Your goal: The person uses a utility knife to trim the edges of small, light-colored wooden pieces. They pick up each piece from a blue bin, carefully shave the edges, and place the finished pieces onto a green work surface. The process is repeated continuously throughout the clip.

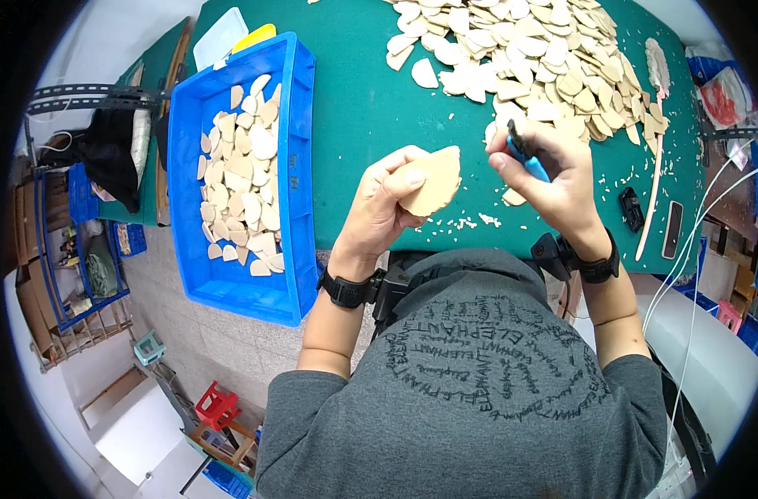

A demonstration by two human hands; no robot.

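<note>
My left hand (372, 204) is closed on a beige half-round foam piece (439, 181), the thumb lying across its face and the fingers behind. The piece's lower edge looks rough. To its right, my right hand (562, 183) grips a small blue-handled cutting tool (530, 161) with a dark tip pointing up and away. The tool and the piece are apart. Part of the tool is hidden by my fingers, so its exact kind is unclear. Small pale clippings (488, 219) lie on the green table below my hands.
A large heap of similar beige pieces (553, 58) covers the table's far right. On the left, a blue crate (300, 183) holds many more. Near the right edge are a black clip-like object (631, 208), a phone-like device (672, 229) and a long-handled brush (651, 179).
</note>
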